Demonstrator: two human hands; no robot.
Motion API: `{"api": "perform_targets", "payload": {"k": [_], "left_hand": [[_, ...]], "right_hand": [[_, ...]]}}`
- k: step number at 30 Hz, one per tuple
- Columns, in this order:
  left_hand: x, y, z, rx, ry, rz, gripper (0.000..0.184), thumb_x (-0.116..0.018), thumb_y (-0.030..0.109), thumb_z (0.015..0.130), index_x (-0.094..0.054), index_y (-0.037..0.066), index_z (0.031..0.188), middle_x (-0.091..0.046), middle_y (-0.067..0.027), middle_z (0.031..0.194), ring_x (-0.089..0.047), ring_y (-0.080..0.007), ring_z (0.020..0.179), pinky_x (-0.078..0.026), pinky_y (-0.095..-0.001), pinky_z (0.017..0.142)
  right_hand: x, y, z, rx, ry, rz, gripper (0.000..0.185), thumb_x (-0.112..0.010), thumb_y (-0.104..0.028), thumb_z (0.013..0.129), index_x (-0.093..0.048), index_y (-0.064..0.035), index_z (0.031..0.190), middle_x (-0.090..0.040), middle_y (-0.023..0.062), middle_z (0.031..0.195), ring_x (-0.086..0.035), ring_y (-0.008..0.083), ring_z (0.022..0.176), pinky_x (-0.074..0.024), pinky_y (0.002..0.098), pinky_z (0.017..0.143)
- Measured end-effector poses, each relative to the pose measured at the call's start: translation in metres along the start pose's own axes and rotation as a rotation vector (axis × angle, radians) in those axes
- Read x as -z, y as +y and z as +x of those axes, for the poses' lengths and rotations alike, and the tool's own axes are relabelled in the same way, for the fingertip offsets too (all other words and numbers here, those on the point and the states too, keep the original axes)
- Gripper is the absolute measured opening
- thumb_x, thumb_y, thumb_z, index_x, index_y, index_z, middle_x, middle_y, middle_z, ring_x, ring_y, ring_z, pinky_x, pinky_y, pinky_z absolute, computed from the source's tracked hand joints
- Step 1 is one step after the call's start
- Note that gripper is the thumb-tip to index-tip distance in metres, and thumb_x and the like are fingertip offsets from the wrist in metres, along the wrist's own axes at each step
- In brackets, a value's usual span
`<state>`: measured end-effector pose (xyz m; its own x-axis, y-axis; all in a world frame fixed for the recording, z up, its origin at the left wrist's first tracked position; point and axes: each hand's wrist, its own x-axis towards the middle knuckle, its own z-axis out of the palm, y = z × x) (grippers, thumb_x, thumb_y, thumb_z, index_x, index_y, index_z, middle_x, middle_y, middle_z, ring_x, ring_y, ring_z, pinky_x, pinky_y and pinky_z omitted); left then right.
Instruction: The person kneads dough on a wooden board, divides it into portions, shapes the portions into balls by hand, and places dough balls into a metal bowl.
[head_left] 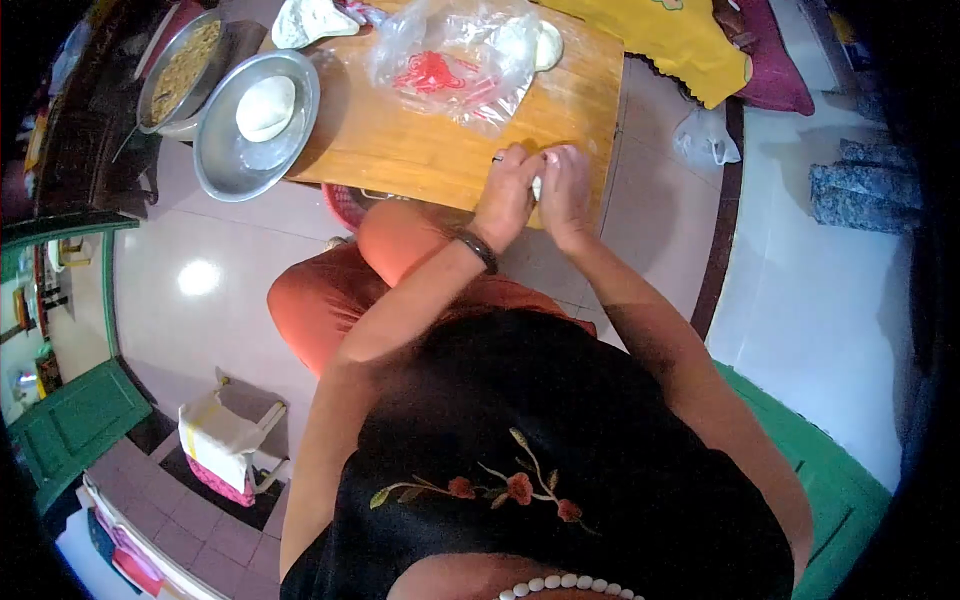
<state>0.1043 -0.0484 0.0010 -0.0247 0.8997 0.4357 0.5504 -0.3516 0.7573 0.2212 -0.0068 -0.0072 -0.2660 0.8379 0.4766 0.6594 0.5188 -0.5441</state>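
Note:
My left hand [505,197], with a dark bracelet at the wrist, is closed at the near right part of the wooden table [400,160]. Pressed close beside it, my right hand [566,198] is closed too. A small piece of white dough [537,187] shows between the two hands; most of it is hidden by fingers. Beyond them lies a clear plastic bag [480,90] with red print. A round white dough piece [548,47] sits partly behind the bag. To the left, a metal bowl [212,165] holds a large smooth dough ball [266,108].
A second bowl with a crumbly brown-yellow filling [187,72] stands at the far left. A white floury bag [308,22] lies at the table's back edge. Yellow cloth [670,40] is at the back right. A red basket [345,205] is under the table, and a small chair [225,440] stands behind left.

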Motion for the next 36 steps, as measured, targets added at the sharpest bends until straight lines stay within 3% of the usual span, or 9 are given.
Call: {"api": "perform_targets", "payload": {"k": [9,13,16,17,20,24,28,33,36], "left_hand": [[0.002,-0.019,-0.011,0.344,0.316,-0.068,0.026,-0.055,-0.005,0.076,-0.053,-0.004,0.103,-0.056,-0.0243,0.102,-0.052,-0.0438,0.092,-0.043,-0.0497,0.082],[-0.013,-0.063,-0.011,0.700,-0.072,-0.420,0.033,-0.063,0.001,0.079,-0.050,-0.004,0.110,-0.053,-0.0276,0.105,-0.050,-0.0426,0.098,-0.043,-0.0453,0.087],[-0.039,-0.060,-0.008,0.635,0.170,-0.438,0.040,-0.067,-0.003,0.074,-0.050,-0.002,0.109,-0.052,-0.0240,0.104,-0.051,-0.0410,0.098,-0.044,-0.0445,0.086],[-0.038,-0.052,-0.007,0.560,0.194,-0.400,0.042,-0.068,-0.004,0.072,-0.050,-0.001,0.109,-0.052,-0.0232,0.104,-0.051,-0.0408,0.097,-0.044,-0.0444,0.086],[-0.018,0.004,-0.003,0.225,0.141,-0.191,0.049,-0.070,-0.007,0.067,-0.050,0.000,0.111,-0.050,-0.0216,0.102,-0.050,-0.0412,0.097,-0.044,-0.0442,0.087],[-0.017,0.011,0.004,-0.002,-0.101,0.068,0.028,-0.058,-0.002,0.077,-0.055,0.003,0.104,-0.051,-0.0204,0.100,-0.052,-0.0421,0.095,-0.045,-0.0459,0.083],[-0.011,-0.001,0.014,0.050,-0.164,0.143,0.019,-0.052,0.001,0.082,-0.057,0.003,0.099,-0.053,-0.0205,0.100,-0.055,-0.0404,0.093,-0.047,-0.0469,0.078],[-0.022,-0.023,0.025,0.250,0.154,0.006,0.025,-0.060,-0.002,0.078,-0.054,-0.001,0.102,-0.058,-0.0228,0.097,-0.059,-0.0396,0.084,-0.049,-0.0466,0.071],[-0.031,-0.050,0.011,0.650,0.010,-0.474,0.022,-0.063,0.004,0.081,-0.052,-0.004,0.098,-0.059,-0.0208,0.082,-0.059,-0.0327,0.070,-0.048,-0.0434,0.064]], "right_hand": [[-0.032,-0.002,0.046,-0.031,-0.169,-0.387,0.019,-0.053,-0.023,0.092,-0.063,-0.0064,0.092,-0.062,0.0132,0.097,-0.056,0.0350,0.096,-0.0453,0.0477,0.083],[-0.053,0.009,0.057,-0.172,-0.101,-0.456,0.026,-0.053,-0.028,0.092,-0.068,-0.0064,0.089,-0.064,0.0130,0.093,-0.058,0.0314,0.094,-0.0463,0.0468,0.080],[-0.078,0.067,0.055,-0.404,-0.146,0.173,0.027,-0.052,-0.028,0.092,-0.066,-0.0058,0.085,-0.064,0.0150,0.090,-0.060,0.0327,0.086,-0.0466,0.0471,0.077],[-0.069,0.069,0.055,-0.847,-0.197,0.709,0.031,-0.049,-0.031,0.092,-0.063,-0.0041,0.085,-0.062,0.0178,0.087,-0.060,0.0353,0.079,-0.0457,0.0481,0.073],[-0.005,0.043,0.044,-1.067,-0.131,0.658,0.032,-0.047,-0.031,0.093,-0.061,-0.0021,0.087,-0.061,0.0186,0.086,-0.059,0.0352,0.080,-0.0447,0.0463,0.075],[0.001,0.045,-0.012,-0.197,0.111,0.069,0.021,-0.049,-0.021,0.093,-0.061,-0.0033,0.091,-0.060,0.0167,0.095,-0.056,0.0335,0.096,-0.0410,0.0447,0.087],[0.005,0.028,0.006,0.030,-0.030,-0.266,0.018,-0.053,-0.021,0.090,-0.064,-0.0058,0.094,-0.060,0.0138,0.097,-0.055,0.0335,0.098,-0.0411,0.0454,0.089],[-0.013,0.023,0.047,-0.135,-0.243,-0.370,0.026,-0.051,-0.026,0.094,-0.066,-0.0050,0.097,-0.061,0.0146,0.099,-0.056,0.0338,0.097,-0.0462,0.0472,0.087],[-0.025,0.028,0.062,-0.266,-0.245,-0.443,0.034,-0.047,-0.031,0.097,-0.068,-0.0048,0.101,-0.063,0.0139,0.104,-0.057,0.0314,0.101,-0.0479,0.0460,0.088]]}}
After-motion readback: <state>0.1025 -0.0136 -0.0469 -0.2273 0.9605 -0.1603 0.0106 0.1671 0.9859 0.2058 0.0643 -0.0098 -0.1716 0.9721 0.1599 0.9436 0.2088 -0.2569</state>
